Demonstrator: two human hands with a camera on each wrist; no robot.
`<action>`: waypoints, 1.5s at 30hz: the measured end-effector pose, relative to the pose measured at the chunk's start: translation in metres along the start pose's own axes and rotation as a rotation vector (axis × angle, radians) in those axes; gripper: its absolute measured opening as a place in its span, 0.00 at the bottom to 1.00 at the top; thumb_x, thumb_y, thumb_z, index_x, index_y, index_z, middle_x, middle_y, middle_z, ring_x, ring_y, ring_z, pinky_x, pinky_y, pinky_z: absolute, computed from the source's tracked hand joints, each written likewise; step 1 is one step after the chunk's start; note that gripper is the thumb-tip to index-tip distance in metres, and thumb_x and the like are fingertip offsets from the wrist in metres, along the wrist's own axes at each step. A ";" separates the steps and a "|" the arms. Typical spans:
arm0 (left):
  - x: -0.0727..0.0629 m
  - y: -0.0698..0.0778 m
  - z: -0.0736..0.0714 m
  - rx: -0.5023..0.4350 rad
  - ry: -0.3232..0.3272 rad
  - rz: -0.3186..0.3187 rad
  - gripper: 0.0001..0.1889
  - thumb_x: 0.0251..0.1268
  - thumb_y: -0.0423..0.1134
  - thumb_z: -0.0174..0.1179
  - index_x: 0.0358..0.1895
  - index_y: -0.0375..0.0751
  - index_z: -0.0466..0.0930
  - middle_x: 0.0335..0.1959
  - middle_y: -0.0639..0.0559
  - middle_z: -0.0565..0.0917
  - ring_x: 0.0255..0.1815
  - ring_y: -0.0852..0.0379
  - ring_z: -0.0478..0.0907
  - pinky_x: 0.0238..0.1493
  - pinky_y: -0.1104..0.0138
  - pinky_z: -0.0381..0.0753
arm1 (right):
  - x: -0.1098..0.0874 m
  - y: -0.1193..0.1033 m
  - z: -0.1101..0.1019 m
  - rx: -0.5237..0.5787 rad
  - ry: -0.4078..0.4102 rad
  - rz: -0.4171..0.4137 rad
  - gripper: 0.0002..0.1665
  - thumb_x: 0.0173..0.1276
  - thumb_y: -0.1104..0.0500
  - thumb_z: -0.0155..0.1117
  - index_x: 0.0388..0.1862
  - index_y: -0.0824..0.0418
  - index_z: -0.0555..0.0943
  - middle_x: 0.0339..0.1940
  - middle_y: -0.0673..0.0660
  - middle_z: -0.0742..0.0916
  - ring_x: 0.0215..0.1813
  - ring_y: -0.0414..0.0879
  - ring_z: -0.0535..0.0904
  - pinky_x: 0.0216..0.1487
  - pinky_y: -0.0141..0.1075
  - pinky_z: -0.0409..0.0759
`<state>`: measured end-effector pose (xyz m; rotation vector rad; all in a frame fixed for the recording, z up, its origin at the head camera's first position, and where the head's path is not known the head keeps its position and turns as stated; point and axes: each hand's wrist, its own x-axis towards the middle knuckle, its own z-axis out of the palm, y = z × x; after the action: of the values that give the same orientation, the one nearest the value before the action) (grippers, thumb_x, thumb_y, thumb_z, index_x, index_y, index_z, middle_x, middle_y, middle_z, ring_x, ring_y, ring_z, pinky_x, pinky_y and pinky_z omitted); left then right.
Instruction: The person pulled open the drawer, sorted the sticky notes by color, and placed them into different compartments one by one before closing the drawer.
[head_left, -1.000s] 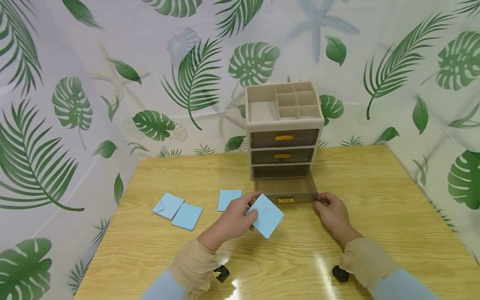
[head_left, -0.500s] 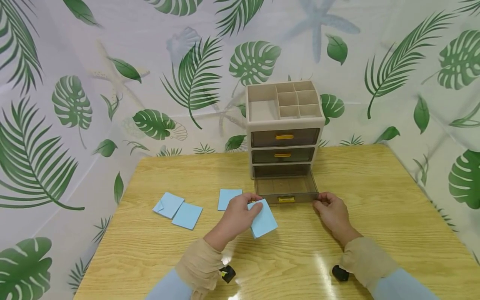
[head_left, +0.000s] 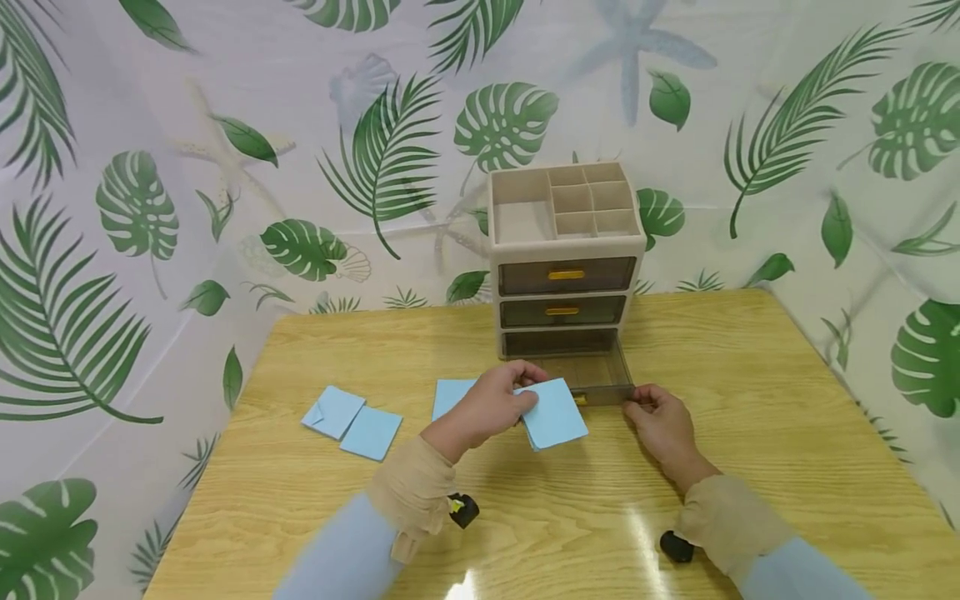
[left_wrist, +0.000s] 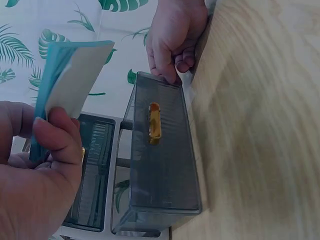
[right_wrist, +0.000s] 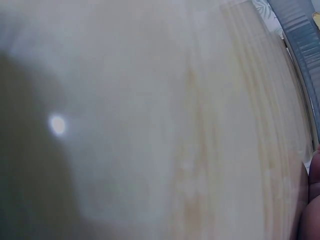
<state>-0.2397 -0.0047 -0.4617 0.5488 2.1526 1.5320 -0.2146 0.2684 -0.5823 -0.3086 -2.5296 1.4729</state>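
My left hand (head_left: 495, 408) pinches a pad of light blue sticky notes (head_left: 558, 415) between thumb and fingers, in front of the pulled-out bottom drawer (head_left: 613, 393). The left wrist view shows this pad (left_wrist: 80, 75) edge-on, with a pale face. At the drawer's right front corner, my right hand (head_left: 663, 429) holds on with curled fingers. That drawer (left_wrist: 165, 170) is see-through grey with a yellow handle; in the head view the left hand and pad hide part of it. Only a few right fingertips (right_wrist: 312, 200) show at the edge of the right wrist view.
The beige drawer cabinet (head_left: 570, 242) stands at the back of the wooden table (head_left: 720, 358), its upper two drawers closed and its top divided into compartments. Two blue pads (head_left: 371, 432) lie at the left. Another blue pad (head_left: 450, 396) is partly covered by the left hand.
My left hand has turned the pad and moved it right and up, over the drawer's front. The right hand stays at the drawer corner.
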 end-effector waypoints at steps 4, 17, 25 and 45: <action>0.022 0.011 -0.004 -0.043 0.040 0.019 0.11 0.71 0.30 0.52 0.54 0.40 0.73 0.46 0.48 0.76 0.35 0.56 0.76 0.29 0.63 0.78 | 0.001 0.000 0.000 -0.008 -0.002 -0.003 0.12 0.68 0.59 0.60 0.45 0.66 0.79 0.40 0.61 0.83 0.34 0.41 0.77 0.32 0.27 0.75; 0.083 0.014 0.017 0.257 0.331 0.090 0.08 0.68 0.36 0.59 0.47 0.43 0.83 0.32 0.55 0.79 0.28 0.59 0.72 0.27 0.70 0.73 | 0.000 0.001 0.002 -0.026 0.035 0.007 0.10 0.66 0.60 0.62 0.43 0.65 0.80 0.36 0.60 0.85 0.32 0.40 0.78 0.32 0.28 0.75; 0.096 0.004 0.031 0.307 0.280 0.047 0.14 0.74 0.32 0.48 0.54 0.43 0.81 0.19 0.51 0.75 0.08 0.60 0.54 0.13 0.69 0.60 | 0.000 0.004 0.003 -0.003 0.037 0.004 0.10 0.66 0.60 0.63 0.43 0.65 0.80 0.36 0.60 0.85 0.32 0.39 0.79 0.32 0.29 0.76; 0.103 -0.011 0.042 0.473 0.198 -0.016 0.18 0.72 0.28 0.45 0.54 0.47 0.82 0.52 0.53 0.82 0.31 0.55 0.77 0.29 0.68 0.70 | -0.003 -0.003 0.003 -0.017 0.041 0.014 0.10 0.67 0.59 0.62 0.43 0.65 0.80 0.36 0.59 0.85 0.33 0.42 0.78 0.32 0.29 0.75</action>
<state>-0.3019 0.0815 -0.4975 0.5426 2.6857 1.1009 -0.2127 0.2640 -0.5813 -0.3561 -2.5141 1.4351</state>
